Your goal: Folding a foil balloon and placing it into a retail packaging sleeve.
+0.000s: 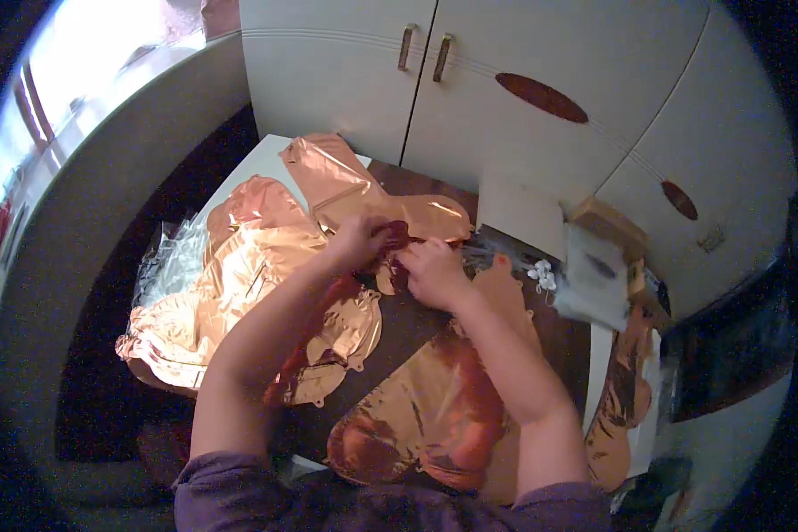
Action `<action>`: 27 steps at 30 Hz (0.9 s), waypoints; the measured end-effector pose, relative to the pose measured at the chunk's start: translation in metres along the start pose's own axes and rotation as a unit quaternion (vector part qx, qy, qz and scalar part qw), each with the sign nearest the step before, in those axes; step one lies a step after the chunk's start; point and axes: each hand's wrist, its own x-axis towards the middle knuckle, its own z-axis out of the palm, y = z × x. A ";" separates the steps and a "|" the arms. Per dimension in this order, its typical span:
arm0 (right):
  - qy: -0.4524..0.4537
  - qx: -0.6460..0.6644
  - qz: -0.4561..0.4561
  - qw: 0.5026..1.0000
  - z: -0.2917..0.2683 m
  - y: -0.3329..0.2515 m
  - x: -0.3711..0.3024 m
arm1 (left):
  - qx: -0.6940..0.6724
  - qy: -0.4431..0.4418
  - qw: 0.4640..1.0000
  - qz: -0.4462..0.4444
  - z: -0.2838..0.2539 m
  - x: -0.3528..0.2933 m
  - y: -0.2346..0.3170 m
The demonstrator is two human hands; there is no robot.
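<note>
Flat copper-coloured foil balloons lie about on the table. Near the table's middle, my left hand [358,243] is closed, its fingertips pinching a dark, shiny bit of foil balloon [398,234]. Just to the right, my right hand [434,272] pinches at that same foil, its fingers bent together and the hands almost touching. A crumpled strip of the foil hangs below them. Under my left forearm lies a creased foil balloon [350,328] with small tabs on its edge. A large heart-ended foil balloon [417,403] lies nearest me, partly beneath my right arm.
More foil balloons are heaped at the left [257,257] and far side [332,182], over clear plastic wrapping [164,275]. A white bunch [543,275], a cardboard box [607,222] and a clear bag [594,275] sit at the right. A white cabinet [337,80] closes off the back.
</note>
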 end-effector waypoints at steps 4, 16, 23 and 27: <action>0.030 0.160 0.084 0.983 0.002 0.005 0.003 | -0.148 -0.008 0.988 -0.035 0.011 0.001 -0.015; -0.009 0.199 0.194 0.960 0.009 0.022 0.010 | -0.083 -0.022 0.994 -0.074 0.005 -0.005 -0.005; -0.115 0.280 0.269 0.914 -0.007 0.028 0.026 | -0.098 -0.004 0.995 0.013 0.005 -0.010 0.004; -0.069 0.261 0.300 0.915 0.001 0.029 0.033 | 0.133 -0.006 0.982 0.133 0.003 0.001 -0.013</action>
